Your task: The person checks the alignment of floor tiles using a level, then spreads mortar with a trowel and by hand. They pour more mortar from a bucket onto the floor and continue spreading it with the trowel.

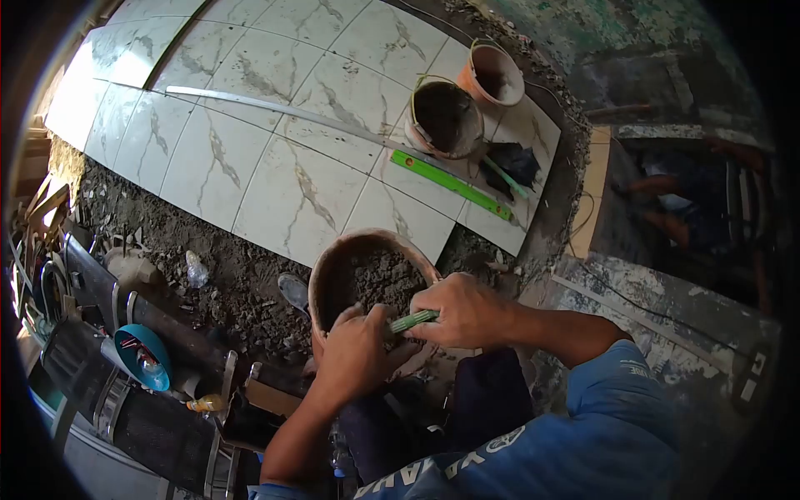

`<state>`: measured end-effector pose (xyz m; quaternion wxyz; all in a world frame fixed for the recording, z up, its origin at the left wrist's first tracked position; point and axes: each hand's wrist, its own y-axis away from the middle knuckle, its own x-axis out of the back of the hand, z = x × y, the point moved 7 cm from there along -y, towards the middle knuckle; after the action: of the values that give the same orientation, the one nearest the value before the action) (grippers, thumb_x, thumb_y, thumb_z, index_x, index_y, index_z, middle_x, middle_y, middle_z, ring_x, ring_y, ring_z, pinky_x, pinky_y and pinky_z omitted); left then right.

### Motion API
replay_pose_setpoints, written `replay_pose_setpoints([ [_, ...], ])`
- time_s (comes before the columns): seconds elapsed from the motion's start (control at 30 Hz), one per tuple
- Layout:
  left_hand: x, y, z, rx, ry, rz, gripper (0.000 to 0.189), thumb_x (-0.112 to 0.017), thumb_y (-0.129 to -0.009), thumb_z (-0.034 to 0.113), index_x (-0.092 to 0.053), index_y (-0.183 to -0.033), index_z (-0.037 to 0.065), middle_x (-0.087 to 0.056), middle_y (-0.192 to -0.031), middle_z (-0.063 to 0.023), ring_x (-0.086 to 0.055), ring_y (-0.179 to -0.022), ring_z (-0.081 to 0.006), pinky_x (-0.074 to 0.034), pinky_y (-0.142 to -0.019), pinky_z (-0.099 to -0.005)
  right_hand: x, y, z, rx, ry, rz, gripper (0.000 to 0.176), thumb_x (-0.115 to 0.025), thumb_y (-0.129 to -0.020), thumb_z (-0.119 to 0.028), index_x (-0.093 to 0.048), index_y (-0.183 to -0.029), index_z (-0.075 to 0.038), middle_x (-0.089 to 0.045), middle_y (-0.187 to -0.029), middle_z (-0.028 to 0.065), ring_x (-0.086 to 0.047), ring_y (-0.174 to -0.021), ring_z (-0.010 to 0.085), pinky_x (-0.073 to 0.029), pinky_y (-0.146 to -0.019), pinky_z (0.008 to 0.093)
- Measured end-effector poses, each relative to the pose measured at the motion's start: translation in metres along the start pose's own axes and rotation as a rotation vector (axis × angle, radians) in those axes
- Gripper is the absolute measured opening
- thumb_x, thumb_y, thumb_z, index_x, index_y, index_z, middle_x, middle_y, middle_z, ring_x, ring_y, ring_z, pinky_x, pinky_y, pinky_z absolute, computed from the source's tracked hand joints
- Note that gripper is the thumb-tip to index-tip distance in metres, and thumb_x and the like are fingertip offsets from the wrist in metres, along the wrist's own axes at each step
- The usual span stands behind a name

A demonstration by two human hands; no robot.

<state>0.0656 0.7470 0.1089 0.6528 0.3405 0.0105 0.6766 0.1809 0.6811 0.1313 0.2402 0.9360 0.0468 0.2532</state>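
Observation:
A round bucket [315, 287] of dark, crumbly mortar [379, 279] stands right in front of me, on the soil beside the tiles. Over its near rim, my right hand [458, 312] is closed round a green ribbed handle [413, 321]. The far part of this tool is hidden. My left hand [357, 350] is to the left, fingers curled around the other end of the handle, with mortar behind its knuckles. The tool's working end does not show, so its kind cannot be told.
Marbled floor tiles [208, 167] carry a long metal straightedge [275, 108], a green spirit level [450, 185] and two buckets, one grey-rimmed [454, 150] and one orange [479, 79]. Metal-framed chairs [158, 333] hold a blue bowl [158, 379] at left. Another person [675, 200] is at far right.

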Motion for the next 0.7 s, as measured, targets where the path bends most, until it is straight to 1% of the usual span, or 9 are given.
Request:
replay_pose_setpoints([
  [0.07, -0.063, 0.012, 0.022, 0.175, 0.642, -0.262, 0.033, -0.075, -0.082, 0.028, -0.065, -0.090, -0.003, -0.063, -0.068, -0.0150, -0.063, -0.062, -0.0204, -0.048, -0.060, -0.0339, -0.024, 0.055, 0.030, -0.005, -0.021, -0.006, 0.029, -0.070, -0.077, -0.033, -0.062, -0.074, -0.005, -0.062, -0.068, 0.0172, -0.064, -0.072, 0.0382, -0.049, -0.069, 0.0464],
  [0.23, -0.224, 0.040, 0.055, 0.311, 0.407, -0.373, 0.038, -0.073, -0.085, 0.035, -0.066, -0.091, -0.001, -0.063, -0.067, -0.0145, -0.062, -0.060, -0.0185, -0.048, -0.060, -0.0349, -0.089, 0.159, 0.142, 0.166, -0.090, -0.179, 0.036, -0.070, -0.078, -0.044, -0.066, -0.084, -0.008, -0.067, -0.083, 0.0139, -0.065, -0.088, 0.0343, -0.048, -0.082, 0.0443],
  [0.3, -0.282, 0.046, 0.034, 0.553, 0.438, -0.336, 0.039, -0.070, -0.087, 0.037, -0.064, -0.088, -0.002, -0.060, -0.063, -0.0144, -0.060, -0.056, -0.0199, -0.046, -0.056, -0.0358, -0.069, 0.189, 0.214, 0.221, -0.302, 0.222, 0.043, -0.070, -0.081, -0.047, -0.067, -0.101, -0.010, -0.065, -0.105, 0.0129, -0.061, -0.106, 0.0314, -0.046, -0.092, 0.0425],
  [0.33, -0.301, 0.046, 0.032, 0.568, 0.407, -0.354, 0.039, -0.070, -0.087, 0.037, -0.064, -0.088, -0.002, -0.060, -0.063, -0.0144, -0.060, -0.056, -0.0199, -0.046, -0.056, -0.0358, -0.074, 0.199, 0.289, 0.091, -0.318, 0.374, 0.050, -0.070, -0.083, -0.047, -0.062, -0.116, -0.010, -0.058, -0.121, 0.0131, -0.056, -0.115, 0.0306, -0.045, -0.096, 0.0420],
  [0.4, -0.338, 0.041, 0.024, 0.589, 0.387, -0.377, 0.040, -0.067, -0.091, 0.037, -0.061, -0.082, -0.002, -0.057, -0.058, -0.0140, -0.057, -0.052, -0.0199, -0.044, -0.053, -0.0366, -0.095, 0.231, 0.464, -0.348, -0.166, 0.584, 0.043, -0.073, -0.085, -0.030, -0.059, -0.117, -0.005, -0.057, -0.121, 0.0147, -0.057, -0.111, 0.0345, -0.048, -0.093, 0.0439],
  [0.47, -0.367, 0.038, 0.020, 0.612, 0.335, -0.440, 0.039, -0.066, -0.091, 0.035, -0.060, -0.081, -0.002, -0.056, -0.059, -0.0147, -0.057, -0.052, -0.0223, -0.044, -0.052, -0.0375, -0.147, 0.262, 0.623, -0.757, -0.057, 0.535, 0.048, -0.070, -0.088, -0.023, -0.053, -0.128, -0.004, -0.051, -0.132, 0.0148, -0.055, -0.117, 0.0362, -0.048, -0.096, 0.0462],
  [0.53, -0.392, 0.030, 0.021, 0.645, 0.281, -0.502, 0.038, -0.065, -0.092, 0.034, -0.059, -0.080, -0.001, -0.056, -0.060, -0.0154, -0.058, -0.052, -0.0246, -0.043, -0.052, -0.0384, -0.189, 0.266, 0.716, -0.872, 0.164, 0.407, 0.051, -0.068, -0.088, -0.018, -0.050, -0.135, -0.010, -0.046, -0.141, 0.0111, -0.047, -0.126, 0.0332, -0.045, -0.101, 0.0476],
  [0.6, -0.421, 0.023, 0.025, 0.839, 0.596, -0.422, 0.023, -0.067, -0.089, 0.019, -0.061, -0.102, 0.000, -0.057, -0.074, -0.0096, -0.051, -0.068, -0.0149, -0.044, -0.062, -0.0337, -0.222, 0.249, 0.779, -0.856, 0.330, 0.349, 0.049, -0.065, -0.090, -0.015, -0.050, -0.136, -0.014, -0.044, -0.144, 0.0102, -0.041, -0.133, 0.0312, -0.042, -0.105, 0.0474],
  [0.7, -0.445, 0.000, 0.020, 0.814, 0.596, -0.319, 0.017, -0.063, -0.093, 0.015, -0.058, -0.084, 0.001, -0.037, -0.059, -0.0011, -0.032, -0.060, -0.0085, -0.031, -0.050, -0.0301, -0.239, 0.228, 0.818, -0.832, 0.374, 0.315, 0.045, -0.058, -0.093, -0.014, -0.050, -0.137, -0.015, -0.046, -0.144, 0.0110, -0.039, -0.135, 0.0314, -0.039, -0.108, 0.0471],
])
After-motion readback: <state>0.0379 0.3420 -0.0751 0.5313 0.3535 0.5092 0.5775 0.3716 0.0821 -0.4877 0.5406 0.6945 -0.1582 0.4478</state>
